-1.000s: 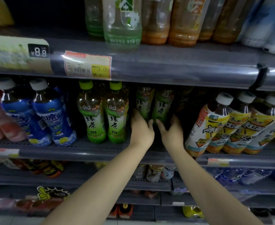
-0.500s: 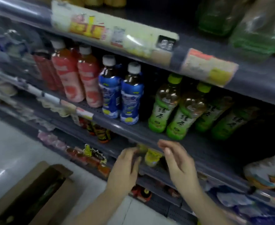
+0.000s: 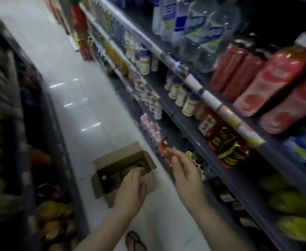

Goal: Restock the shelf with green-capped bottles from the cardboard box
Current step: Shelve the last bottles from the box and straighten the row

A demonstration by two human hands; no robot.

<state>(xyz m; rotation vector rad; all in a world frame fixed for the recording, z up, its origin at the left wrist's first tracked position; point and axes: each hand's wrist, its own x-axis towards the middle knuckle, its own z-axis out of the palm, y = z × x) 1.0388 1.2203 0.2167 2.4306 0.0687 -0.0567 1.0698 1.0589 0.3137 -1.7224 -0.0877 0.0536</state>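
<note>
Green-capped bottles [image 3: 125, 172] lie on their sides in the open cardboard box [image 3: 112, 161] on the pale floor [image 3: 76, 98] of the aisle, beside the long shelf [image 3: 226, 180] crowded with drinks. Full plastic bottles like these would likely be fairly heavy, stiff and a bit slick, so gripping round the body below the cap seems soundest. The left hand [image 3: 132, 190] hangs over the box's near end, fingers loosely bent, holding nothing I can make out. The right hand [image 3: 186, 173] hovers nearer the shelf, fingers relaxed and spread, empty.
</note>
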